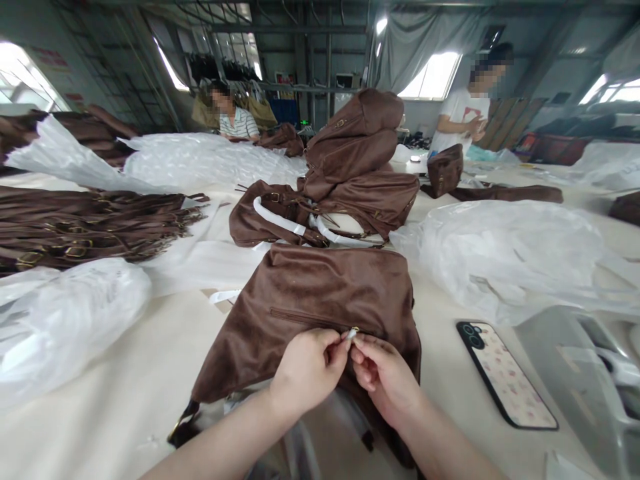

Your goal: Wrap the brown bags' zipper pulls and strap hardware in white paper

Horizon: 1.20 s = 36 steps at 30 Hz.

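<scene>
A brown leather-look handbag point(320, 280) lies flat on the table before me, with a zipped slit across its face. At the right end of that slit, my left hand point(313, 367) and my right hand point(383, 373) meet, thumbs and fingertips pinched together. Between them is the zipper pull point(353, 331), gold-coloured at the top with a small whitish wrap on it. The fingertips cover most of the pull. My forearms cross over the bag's lower edge, where clear plastic shows.
To the right lie a phone in a patterned case point(510, 377) and clear plastic bags point(505, 247). Brown straps with buckles point(90, 227) are heaped at left, beside more plastic point(75, 320). Brown bags point(355, 147) are piled behind. Two people stand or sit beyond the table.
</scene>
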Available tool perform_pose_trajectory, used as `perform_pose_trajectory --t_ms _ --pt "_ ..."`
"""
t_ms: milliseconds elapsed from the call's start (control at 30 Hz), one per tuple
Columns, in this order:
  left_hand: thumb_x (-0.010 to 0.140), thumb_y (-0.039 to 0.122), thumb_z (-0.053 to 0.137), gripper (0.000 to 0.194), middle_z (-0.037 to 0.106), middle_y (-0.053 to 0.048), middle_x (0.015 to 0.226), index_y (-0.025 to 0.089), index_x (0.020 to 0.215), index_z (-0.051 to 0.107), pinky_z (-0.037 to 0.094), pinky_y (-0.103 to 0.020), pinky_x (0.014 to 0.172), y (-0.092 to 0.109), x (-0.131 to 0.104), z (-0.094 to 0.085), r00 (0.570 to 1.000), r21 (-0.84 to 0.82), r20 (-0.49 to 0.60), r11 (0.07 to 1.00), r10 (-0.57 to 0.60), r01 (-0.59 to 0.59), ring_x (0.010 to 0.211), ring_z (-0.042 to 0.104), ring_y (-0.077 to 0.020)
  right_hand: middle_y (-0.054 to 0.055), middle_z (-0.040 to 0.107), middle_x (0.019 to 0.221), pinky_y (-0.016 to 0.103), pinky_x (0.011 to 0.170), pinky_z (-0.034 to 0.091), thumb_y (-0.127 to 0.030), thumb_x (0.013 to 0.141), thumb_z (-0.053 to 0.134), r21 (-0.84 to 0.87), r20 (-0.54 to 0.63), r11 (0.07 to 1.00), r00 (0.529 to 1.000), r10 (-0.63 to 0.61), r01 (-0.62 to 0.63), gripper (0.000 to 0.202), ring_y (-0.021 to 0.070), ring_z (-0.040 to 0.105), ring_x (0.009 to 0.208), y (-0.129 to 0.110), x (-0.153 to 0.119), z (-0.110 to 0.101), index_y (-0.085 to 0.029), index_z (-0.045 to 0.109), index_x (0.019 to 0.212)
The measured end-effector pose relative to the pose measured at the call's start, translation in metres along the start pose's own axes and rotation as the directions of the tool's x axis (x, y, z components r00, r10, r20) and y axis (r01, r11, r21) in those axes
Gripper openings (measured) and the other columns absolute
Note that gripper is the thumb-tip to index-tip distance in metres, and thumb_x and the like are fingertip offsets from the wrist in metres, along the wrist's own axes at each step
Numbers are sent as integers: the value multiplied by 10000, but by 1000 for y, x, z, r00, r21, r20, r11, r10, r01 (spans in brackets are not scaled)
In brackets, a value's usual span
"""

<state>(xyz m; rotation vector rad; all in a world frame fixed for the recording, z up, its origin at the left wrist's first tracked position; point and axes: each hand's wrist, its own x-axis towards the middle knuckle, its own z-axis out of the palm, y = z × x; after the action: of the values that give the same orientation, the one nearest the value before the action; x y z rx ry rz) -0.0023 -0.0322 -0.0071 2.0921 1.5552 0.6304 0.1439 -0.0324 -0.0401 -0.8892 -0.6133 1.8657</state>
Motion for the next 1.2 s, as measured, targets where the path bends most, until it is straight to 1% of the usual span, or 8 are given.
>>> perform_pose_trajectory --t_ms 267,433,633,733,833,900,1000,1200 --pt "877 205 481 188 626 -27 870 229 938 656 470 -248 711 3 -4 -1 986 60 -121 992 117 -110 770 586 -145 -46 491 536 192 327 160 -422 699 716 -161 -16 987 1000 -25 23 327 25 320 353 3 1 -2 -145 549 651" --pt "887 168 468 252 616 -55 952 223 1079 621 493 -323 801 9 -11 -5 947 321 -10 898 322 -302 888 569 -193 -38 508 529 198 333 171 -374 693 703 -122 -1 992 1000 -16 16 276 36 341 362 2 0 -3 -149 551 646" --pt "836 121 457 184 602 -38 855 199 808 621 482 -279 733 17 -13 -16 954 149 2 943 301 -298 802 575 -163 -40 473 506 215 373 215 -493 754 589 -242 -25 970 1000 14 -20 344 67 367 385 3 0 -2 -169 531 653" --pt "852 131 427 188 600 -36 841 188 780 592 470 -270 723 11 -9 -17 963 46 -116 970 242 -238 762 576 -146 -46 432 454 242 421 249 -394 804 544 -686 -29 724 992 -127 72 287 89 362 394 2 -3 0 -198 476 606" --pt "877 158 432 190 623 -46 901 189 857 618 473 -287 793 -1 0 -10 949 49 -191 968 250 -245 830 588 -154 49 613 639 280 567 350 -254 851 452 -978 95 145 944 -316 147 226 161 550 589 -3 -10 0 -184 562 667" --pt "884 180 457 190 639 -49 943 201 921 642 474 -299 839 -8 7 -5 938 62 -180 955 296 -290 880 593 -161 95 669 750 296 617 368 -212 859 422 -988 126 -131 931 -344 85 232 202 611 695 -7 -13 -3 -177 608 726" --pt "890 212 486 178 651 -48 917 211 911 662 476 -316 839 -7 19 -1 937 133 -113 940 330 -314 882 592 -171 104 694 786 292 617 381 -210 872 421 -966 117 -258 939 -322 31 235 211 643 719 -12 -13 -10 -175 641 797" --pt "792 261 644 91 644 -71 869 176 818 659 497 -322 753 18 50 -2 949 505 180 804 257 -314 833 622 -221 117 707 772 305 630 398 -366 907 444 -952 91 -306 921 -378 -31 337 231 657 729 -26 -5 -29 -182 681 753"
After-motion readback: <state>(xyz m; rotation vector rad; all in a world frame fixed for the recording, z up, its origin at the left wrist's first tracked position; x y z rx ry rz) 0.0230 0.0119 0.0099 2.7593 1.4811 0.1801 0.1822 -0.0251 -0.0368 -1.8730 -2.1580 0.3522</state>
